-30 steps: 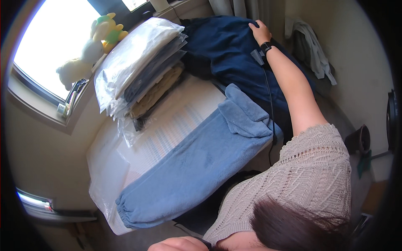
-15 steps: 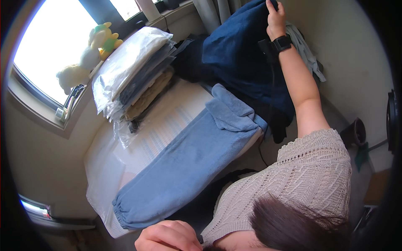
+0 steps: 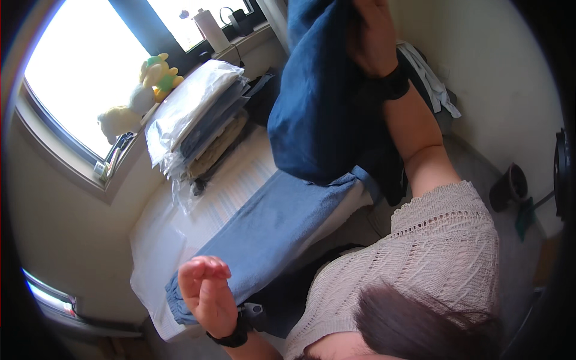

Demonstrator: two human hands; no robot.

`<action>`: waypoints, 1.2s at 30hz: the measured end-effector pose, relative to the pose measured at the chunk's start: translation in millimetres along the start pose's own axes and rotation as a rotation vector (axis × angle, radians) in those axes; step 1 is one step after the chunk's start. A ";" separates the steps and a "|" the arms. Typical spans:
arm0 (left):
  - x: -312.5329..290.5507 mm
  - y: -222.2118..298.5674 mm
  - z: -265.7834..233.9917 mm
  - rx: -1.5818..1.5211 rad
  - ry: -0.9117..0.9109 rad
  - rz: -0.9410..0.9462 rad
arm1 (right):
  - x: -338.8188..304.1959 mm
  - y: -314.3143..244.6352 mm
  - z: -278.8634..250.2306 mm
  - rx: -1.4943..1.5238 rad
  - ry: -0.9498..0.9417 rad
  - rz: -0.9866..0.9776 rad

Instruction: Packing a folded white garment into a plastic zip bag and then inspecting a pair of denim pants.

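Observation:
A dark blue cloth garment hangs gathered from my raised right hand at the upper right; its full shape cannot be made out. Its lower end covers the far part of light blue fleece trousers, folded lengthwise on the table, with the gathered cuff toward the near left. Above that cuff hovers my left hand, fingers loosely bent and thumb apart, with nothing in it. Both wrists wear black bands.
A stack of folded clothes in clear plastic bags stands on the table's far left. Plush toys and a white bottle line the windowsill. A dark bin stands on the floor at right.
My right hand has drawn the dark blue garment up and nearer, over the fleece trousers' far end. My left hand has risen from the lower edge toward the cuff, its fingers loosening.

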State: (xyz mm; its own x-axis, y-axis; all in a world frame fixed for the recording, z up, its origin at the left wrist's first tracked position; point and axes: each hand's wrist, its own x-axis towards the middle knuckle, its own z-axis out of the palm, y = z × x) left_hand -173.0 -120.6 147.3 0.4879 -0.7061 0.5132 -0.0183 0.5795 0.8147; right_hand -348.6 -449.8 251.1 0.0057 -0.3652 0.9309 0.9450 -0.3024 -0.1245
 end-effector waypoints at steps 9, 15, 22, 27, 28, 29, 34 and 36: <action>13.4 -63.9 -67.5 -0.441 0.172 -0.448 | -141.1 69.1 117.7 0.146 -1.035 0.694; 1.2 -88.8 -114.0 -0.189 0.451 -0.769 | -207.0 63.3 113.4 0.022 -1.355 0.493; -0.3 -102.7 -117.7 -0.125 0.611 -0.615 | -200.1 5.0 15.5 -0.963 -0.968 0.787; 1.5 -104.9 -118.7 -0.186 0.656 -0.573 | -206.2 -32.1 -49.0 -1.364 -0.777 0.855; 0.7 -106.4 -119.6 -0.221 0.659 -0.565 | -211.0 -33.5 -52.7 -1.352 -0.874 0.882; 1.8 -108.0 -118.2 -0.228 0.665 -0.553 | -211.2 -33.4 -53.7 -1.344 -0.969 0.904; -9.5 -109.5 -124.7 -0.333 0.697 -0.492 | -232.6 -25.4 -24.0 -1.310 -0.954 0.657; -14.3 -104.3 -120.4 -0.347 0.697 -0.482 | -233.1 -28.9 -21.2 -1.329 -0.586 0.732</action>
State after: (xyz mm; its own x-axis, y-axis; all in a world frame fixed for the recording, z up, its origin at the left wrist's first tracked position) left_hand -72.9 -122.0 22.5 0.7931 -0.5633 -0.2318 0.5320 0.4552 0.7140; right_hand -384.2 -374.5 30.4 0.7128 -0.4918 0.5001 -0.2462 -0.8431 -0.4781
